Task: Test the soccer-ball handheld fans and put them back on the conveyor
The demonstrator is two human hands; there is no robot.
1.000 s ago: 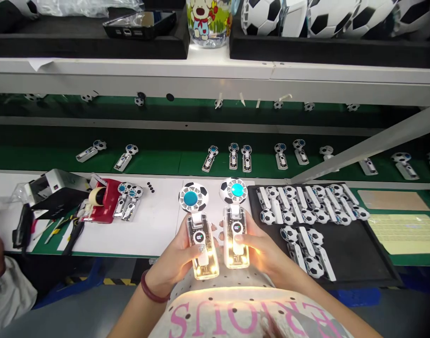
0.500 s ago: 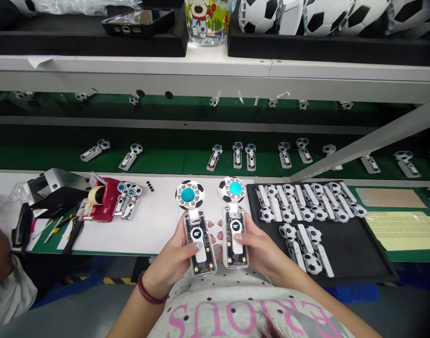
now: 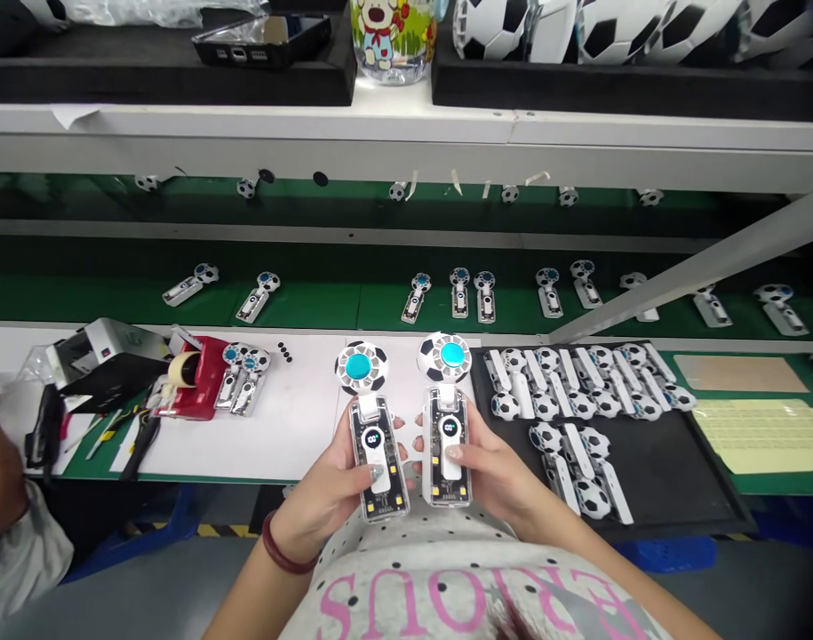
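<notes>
The left hand (image 3: pixel 331 484) has its fingers wrapped round one football-headed device (image 3: pixel 372 436), the right hand (image 3: pixel 496 458) round a second device (image 3: pixel 450 427) — each thumb on the device's front. A black tray (image 3: pixel 665 476) holds similar devices (image 3: pixel 583 404) in rows; on the white-topped table (image 3: pixel 246 453) stands a red tape dispenser (image 3: pixel 211 382), with more devices (image 3: pixel 459 293) on the green strip (image 3: pixel 319 298) behind.

Open white paper (image 3: pixel 286 422) to your left, part-filled black tray (image 3: pixel 673 476) to your right.
Your left hand (image 3: pixel 343 484) could pass until two devices (image 3: pixel 251 378) by the red tape dispenser (image 3: pixel 210 382); ball-patterned devices (image 3: pixel 583 404) in rows crowd your right hand (image 3: pixel 491 455), a slanting post (image 3: pixel 686 277) rises behind them.
</notes>
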